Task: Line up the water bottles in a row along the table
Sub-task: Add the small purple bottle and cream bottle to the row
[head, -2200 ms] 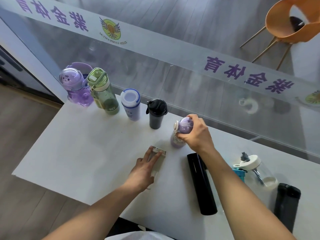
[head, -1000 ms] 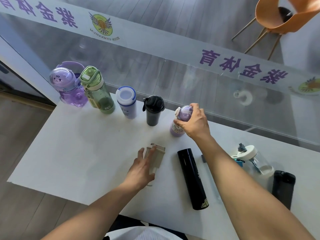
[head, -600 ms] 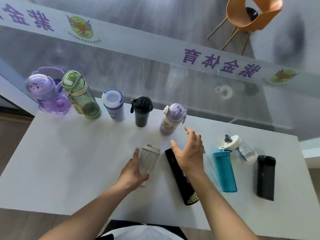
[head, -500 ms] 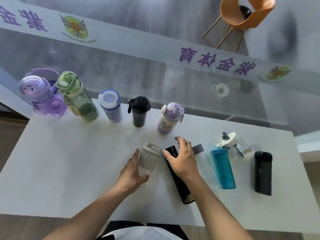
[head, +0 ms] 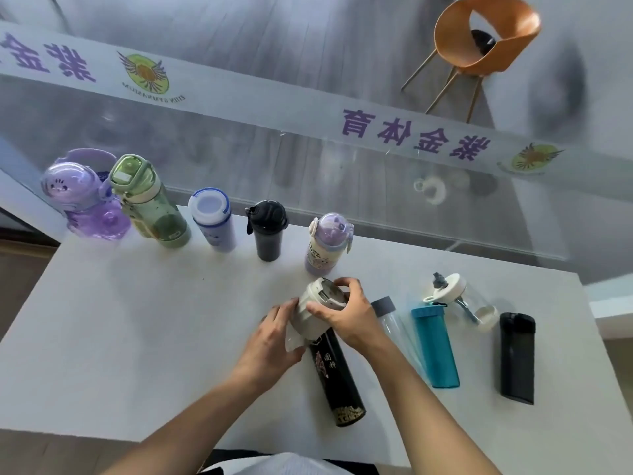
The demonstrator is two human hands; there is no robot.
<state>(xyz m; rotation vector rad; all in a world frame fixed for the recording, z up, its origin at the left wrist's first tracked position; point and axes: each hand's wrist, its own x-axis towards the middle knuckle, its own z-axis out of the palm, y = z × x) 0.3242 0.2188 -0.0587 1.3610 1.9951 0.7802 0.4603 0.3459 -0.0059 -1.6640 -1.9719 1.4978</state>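
Both hands, left hand [head: 270, 341] and right hand [head: 346, 315], grip a beige bottle [head: 317, 311] tilted above the white table [head: 137, 337], near five upright bottles [head: 265, 231] lining the far edge.

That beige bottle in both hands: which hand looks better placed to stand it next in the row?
Probably the right hand: its grip tops the beige bottle, nearest the gap beside the small lilac bottle. The left hand cradles the base.
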